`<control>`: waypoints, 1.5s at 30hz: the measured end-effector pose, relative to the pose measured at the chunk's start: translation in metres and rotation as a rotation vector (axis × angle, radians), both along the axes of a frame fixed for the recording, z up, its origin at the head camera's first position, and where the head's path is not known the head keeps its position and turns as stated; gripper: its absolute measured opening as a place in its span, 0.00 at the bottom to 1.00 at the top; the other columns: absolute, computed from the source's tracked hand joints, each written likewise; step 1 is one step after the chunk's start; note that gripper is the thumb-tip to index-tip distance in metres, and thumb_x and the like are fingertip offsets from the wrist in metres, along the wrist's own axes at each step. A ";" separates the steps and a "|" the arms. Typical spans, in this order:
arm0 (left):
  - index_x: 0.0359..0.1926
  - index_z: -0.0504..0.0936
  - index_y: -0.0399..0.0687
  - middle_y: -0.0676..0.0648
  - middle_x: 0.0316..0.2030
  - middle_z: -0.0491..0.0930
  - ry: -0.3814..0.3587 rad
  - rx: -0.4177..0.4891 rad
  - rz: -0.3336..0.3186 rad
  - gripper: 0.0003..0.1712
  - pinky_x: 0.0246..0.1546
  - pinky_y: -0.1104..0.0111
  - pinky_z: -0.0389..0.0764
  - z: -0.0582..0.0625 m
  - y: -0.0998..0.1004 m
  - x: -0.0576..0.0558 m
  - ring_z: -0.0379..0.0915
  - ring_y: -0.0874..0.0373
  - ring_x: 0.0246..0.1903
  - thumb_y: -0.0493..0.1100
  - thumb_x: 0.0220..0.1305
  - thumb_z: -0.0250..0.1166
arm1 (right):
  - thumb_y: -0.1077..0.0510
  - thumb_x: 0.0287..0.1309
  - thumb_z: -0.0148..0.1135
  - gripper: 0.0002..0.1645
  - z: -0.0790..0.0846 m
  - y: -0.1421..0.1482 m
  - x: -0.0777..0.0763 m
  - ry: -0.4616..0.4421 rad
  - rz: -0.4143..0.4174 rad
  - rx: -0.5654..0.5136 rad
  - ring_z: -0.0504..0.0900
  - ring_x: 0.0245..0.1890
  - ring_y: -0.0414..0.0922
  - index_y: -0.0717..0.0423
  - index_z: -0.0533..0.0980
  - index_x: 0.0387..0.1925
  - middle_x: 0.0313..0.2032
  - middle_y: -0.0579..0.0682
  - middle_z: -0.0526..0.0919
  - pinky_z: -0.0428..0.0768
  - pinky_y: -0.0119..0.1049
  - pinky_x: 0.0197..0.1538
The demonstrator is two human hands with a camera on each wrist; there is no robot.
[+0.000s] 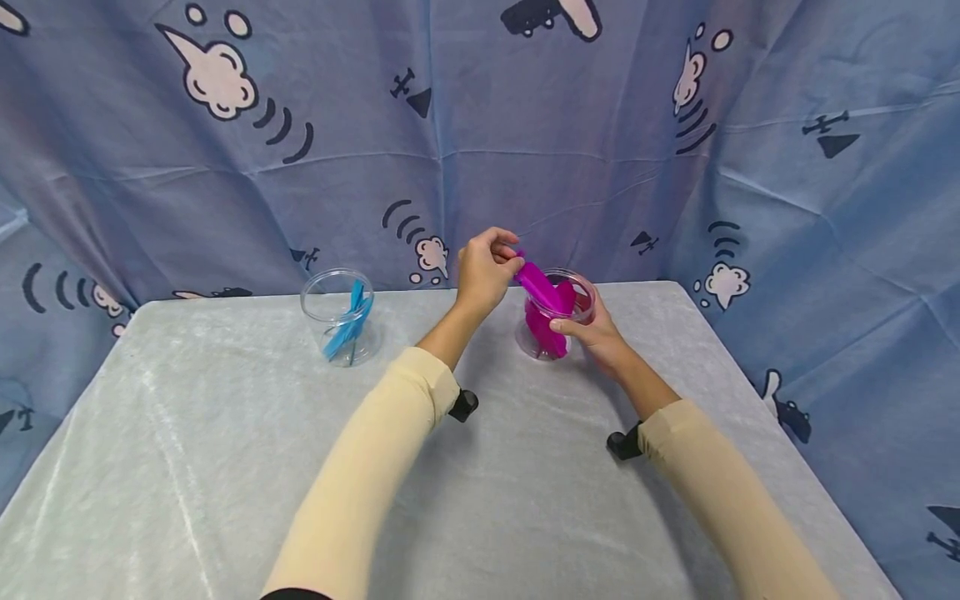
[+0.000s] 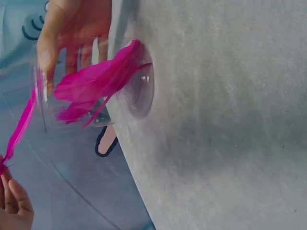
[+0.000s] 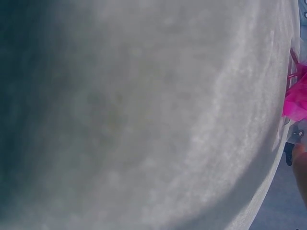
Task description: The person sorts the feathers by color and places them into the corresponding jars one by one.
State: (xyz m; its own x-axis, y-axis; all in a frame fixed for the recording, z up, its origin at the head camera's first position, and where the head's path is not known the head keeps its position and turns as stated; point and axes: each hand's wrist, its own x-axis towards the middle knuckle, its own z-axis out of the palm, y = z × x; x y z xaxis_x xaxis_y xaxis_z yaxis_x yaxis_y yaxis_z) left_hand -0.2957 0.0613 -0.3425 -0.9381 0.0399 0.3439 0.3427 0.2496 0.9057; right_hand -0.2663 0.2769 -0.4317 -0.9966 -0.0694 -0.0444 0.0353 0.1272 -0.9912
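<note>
My left hand (image 1: 486, 271) pinches the end of a magenta feather (image 1: 542, 287), which slants down to the mouth of a clear plastic jar (image 1: 529, 346). More magenta feathers (image 2: 98, 86) stand inside that jar, their thin quills near its base. Around the jar's right side, my right hand (image 1: 592, 333) grips it, thumb at the front near the rim and the other fingers behind the clear wall. In the right wrist view, only part of the magenta feathers (image 3: 297, 98) shows at the right edge; the right hand is out of that frame.
A second clear jar (image 1: 315, 312) with blue feathers (image 1: 351, 323) stands to the left near the table's back edge. Both jars rest on a pale grey cloth-covered table (image 1: 225, 433). A patterned blue curtain (image 1: 510, 108) hangs behind and at both sides.
</note>
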 end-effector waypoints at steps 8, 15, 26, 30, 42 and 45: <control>0.44 0.84 0.37 0.44 0.30 0.81 0.021 -0.072 -0.040 0.13 0.34 0.73 0.81 -0.008 0.006 0.006 0.78 0.56 0.30 0.30 0.57 0.72 | 0.63 0.65 0.63 0.50 0.000 -0.003 0.001 0.019 0.012 -0.038 0.59 0.71 0.52 0.44 0.45 0.78 0.72 0.55 0.58 0.59 0.50 0.73; 0.43 0.84 0.37 0.45 0.30 0.83 0.030 -0.111 -0.101 0.12 0.35 0.74 0.81 -0.017 0.015 0.011 0.80 0.58 0.30 0.31 0.57 0.73 | 0.61 0.65 0.64 0.52 0.001 -0.001 0.000 -0.008 0.006 -0.022 0.58 0.71 0.53 0.42 0.43 0.78 0.73 0.54 0.57 0.59 0.51 0.73; 0.47 0.84 0.35 0.42 0.40 0.87 0.026 -0.191 -0.284 0.11 0.43 0.75 0.81 -0.025 0.022 0.018 0.84 0.57 0.40 0.30 0.64 0.67 | 0.62 0.64 0.64 0.52 -0.001 0.000 0.000 -0.008 0.015 -0.027 0.59 0.71 0.53 0.44 0.42 0.78 0.73 0.56 0.57 0.58 0.50 0.73; 0.52 0.83 0.35 0.41 0.46 0.86 0.003 -0.230 -0.354 0.15 0.48 0.73 0.81 -0.025 0.018 0.020 0.83 0.54 0.47 0.31 0.64 0.66 | 0.63 0.64 0.63 0.52 -0.002 -0.001 -0.002 0.013 0.034 -0.020 0.60 0.71 0.54 0.45 0.43 0.78 0.72 0.56 0.58 0.59 0.50 0.73; 0.61 0.79 0.40 0.43 0.58 0.80 0.058 -0.421 -0.480 0.24 0.55 0.67 0.78 -0.022 0.004 0.024 0.77 0.49 0.57 0.39 0.65 0.69 | 0.55 0.62 0.69 0.55 0.009 0.006 -0.002 0.029 0.069 0.187 0.61 0.71 0.56 0.47 0.44 0.79 0.72 0.58 0.60 0.64 0.52 0.70; 0.64 0.77 0.41 0.44 0.61 0.77 0.099 -0.524 -0.524 0.26 0.62 0.64 0.73 -0.016 -0.002 0.026 0.72 0.51 0.62 0.41 0.67 0.67 | 0.50 0.60 0.70 0.59 0.013 0.011 0.000 0.014 0.069 0.278 0.59 0.72 0.57 0.45 0.42 0.80 0.73 0.59 0.59 0.62 0.54 0.70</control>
